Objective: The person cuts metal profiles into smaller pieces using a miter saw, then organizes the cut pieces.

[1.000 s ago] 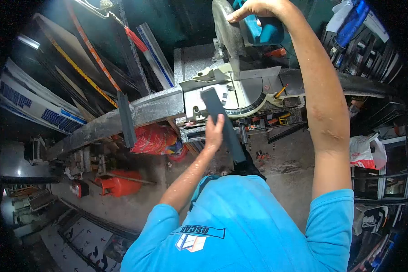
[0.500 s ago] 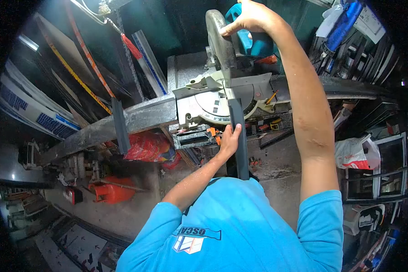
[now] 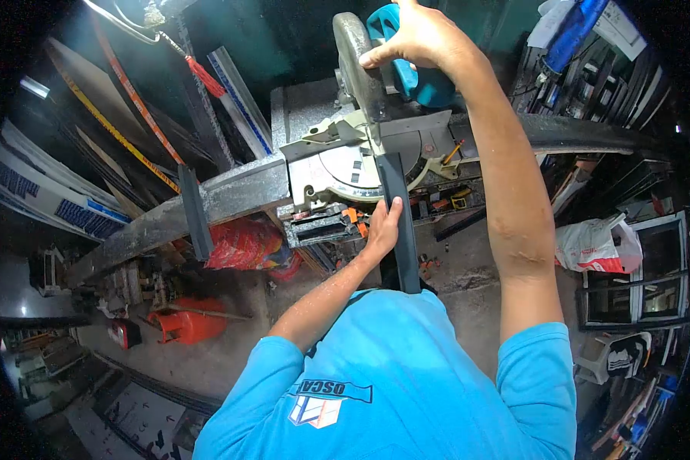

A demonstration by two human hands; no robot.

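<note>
A miter saw with a teal body [image 3: 425, 86] and a grey blade guard [image 3: 360, 65] stands on the bench. My right hand [image 3: 414, 38] is wrapped round its handle at the top, thumb against the guard. Below the guard, a dark grey metal profile [image 3: 400, 238] lies across the pale saw base [image 3: 345, 167], one end at the blade area and the other near my body. My left hand [image 3: 384, 228] grips the profile from its left side, in front of the base. Where the blade meets the profile is hard to make out.
A long metal-clad beam [image 3: 245, 188] runs left of the saw, with another dark profile [image 3: 196, 215] across it. A pencil [image 3: 454, 151] lies right of the base. Orange clamps and tools sit below. A red gas cylinder [image 3: 195, 320] is on the floor, lower left.
The view has shifted slightly, so the whole scene sits a little further left and up. Both hands keep their holds on the saw handle and the profile.
</note>
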